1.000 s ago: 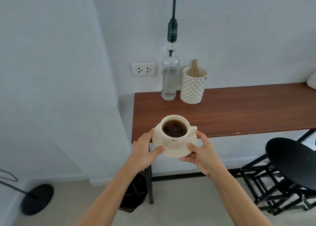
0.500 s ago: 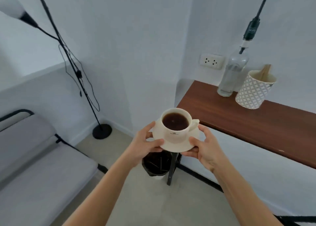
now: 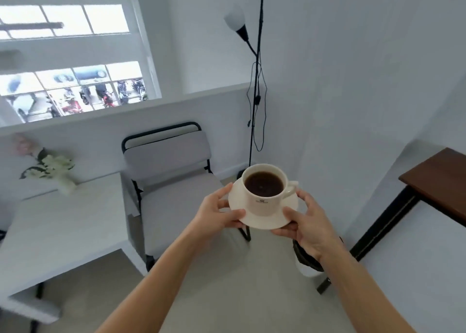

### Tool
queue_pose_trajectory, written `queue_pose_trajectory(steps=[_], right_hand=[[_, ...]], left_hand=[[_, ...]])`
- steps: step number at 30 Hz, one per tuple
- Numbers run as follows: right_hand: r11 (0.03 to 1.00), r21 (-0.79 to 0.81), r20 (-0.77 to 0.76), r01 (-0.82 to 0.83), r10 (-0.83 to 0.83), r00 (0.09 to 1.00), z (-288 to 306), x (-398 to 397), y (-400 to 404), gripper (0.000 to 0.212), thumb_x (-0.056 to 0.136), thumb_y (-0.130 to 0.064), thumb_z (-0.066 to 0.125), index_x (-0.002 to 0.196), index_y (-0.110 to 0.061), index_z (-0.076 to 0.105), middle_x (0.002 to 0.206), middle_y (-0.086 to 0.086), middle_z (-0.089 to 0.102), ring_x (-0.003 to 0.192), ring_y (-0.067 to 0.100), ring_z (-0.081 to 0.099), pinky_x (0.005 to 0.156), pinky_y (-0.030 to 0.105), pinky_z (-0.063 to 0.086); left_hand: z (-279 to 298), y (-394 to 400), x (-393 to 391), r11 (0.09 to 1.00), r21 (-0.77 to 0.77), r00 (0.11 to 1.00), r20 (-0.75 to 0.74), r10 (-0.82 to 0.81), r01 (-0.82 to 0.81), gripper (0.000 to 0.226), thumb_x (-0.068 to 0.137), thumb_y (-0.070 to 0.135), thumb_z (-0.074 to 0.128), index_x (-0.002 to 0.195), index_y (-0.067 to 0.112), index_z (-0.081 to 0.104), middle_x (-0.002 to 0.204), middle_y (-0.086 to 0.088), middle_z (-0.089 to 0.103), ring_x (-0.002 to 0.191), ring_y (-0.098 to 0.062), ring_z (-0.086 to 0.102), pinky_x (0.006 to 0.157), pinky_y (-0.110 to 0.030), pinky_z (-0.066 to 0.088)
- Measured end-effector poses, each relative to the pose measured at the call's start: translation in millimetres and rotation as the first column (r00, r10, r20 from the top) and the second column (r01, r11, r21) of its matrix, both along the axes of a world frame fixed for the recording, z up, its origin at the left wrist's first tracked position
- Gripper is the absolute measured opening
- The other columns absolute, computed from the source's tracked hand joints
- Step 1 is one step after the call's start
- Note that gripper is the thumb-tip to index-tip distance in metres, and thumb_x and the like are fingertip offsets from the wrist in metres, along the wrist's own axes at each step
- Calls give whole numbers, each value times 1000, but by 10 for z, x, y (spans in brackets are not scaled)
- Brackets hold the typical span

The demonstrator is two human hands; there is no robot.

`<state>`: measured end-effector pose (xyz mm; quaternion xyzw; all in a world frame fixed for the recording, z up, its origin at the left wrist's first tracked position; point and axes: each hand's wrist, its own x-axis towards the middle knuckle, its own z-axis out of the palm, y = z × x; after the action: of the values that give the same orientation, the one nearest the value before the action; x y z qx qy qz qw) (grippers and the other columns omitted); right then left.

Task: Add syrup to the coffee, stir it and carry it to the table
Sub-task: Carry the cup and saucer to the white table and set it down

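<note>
While view swung from counter [image 3: 438, 178] toward white table [image 3: 63, 221], both hands [image 3: 216, 211] clamped on saucer [image 3: 264, 219] under cup [image 3: 263, 191].

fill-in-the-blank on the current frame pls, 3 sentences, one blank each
1. The cup of dark coffee stands on a white ____.
2. The left hand and right hand grip opposite edges of the saucer, so it is held by ____ hands.
3. The cup's handle points toward the ____ hand.

Missing words: saucer; both; right
</note>
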<state>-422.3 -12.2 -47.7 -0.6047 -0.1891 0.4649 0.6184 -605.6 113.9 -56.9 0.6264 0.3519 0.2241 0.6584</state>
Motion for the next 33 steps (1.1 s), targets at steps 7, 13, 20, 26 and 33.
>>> queue_pose_trajectory(steps=[7,13,20,26,33], right_hand=[[985,12,-33,-171,172,985,-149,-1502,734,54,100,8,49,142,-25,40,110,23,66,58,26,77,46,33,61],[945,11,-51,-327,327,944,-312,-2617,1390,55,100,5,49,144,-25,37,116,27,62,61,27,77,48,33,62],[877,-31,-71,-479,476,876,-450,-3586,2202,54,100,6,48,140,-30,38,107,25,64,59,29,77,47,35,62],[808,-57,-73,-587,583,809,-686,-4181,3008,51,101,4,49,136,-33,41,117,29,63,62,28,78,47,35,62],[739,-77,-58,-669,666,743,-1013,-4681,4004,51,101,4,49,141,-27,43,121,26,62,74,36,78,56,44,65]], left_hand=[[-5,370,-1741,992,29,993,10,121,-122,68,89,-4,73,149,15,47,118,-19,69,91,-24,77,71,-27,64],[-73,694,-2993,960,19,959,-23,281,-281,74,87,-6,74,151,13,42,103,-10,68,78,-16,77,64,-23,63],[-255,1132,-4020,891,1,891,-24,453,-454,75,86,-3,77,149,19,44,111,-16,66,85,-19,76,67,-26,64],[-537,1691,-4596,822,-1,820,-71,569,-570,81,85,-3,78,153,21,40,110,-12,65,87,-23,76,72,-31,66],[-846,2488,-5095,747,-34,746,-97,659,-664,86,87,-1,77,157,18,31,115,-15,66,88,-23,79,74,-31,65]])
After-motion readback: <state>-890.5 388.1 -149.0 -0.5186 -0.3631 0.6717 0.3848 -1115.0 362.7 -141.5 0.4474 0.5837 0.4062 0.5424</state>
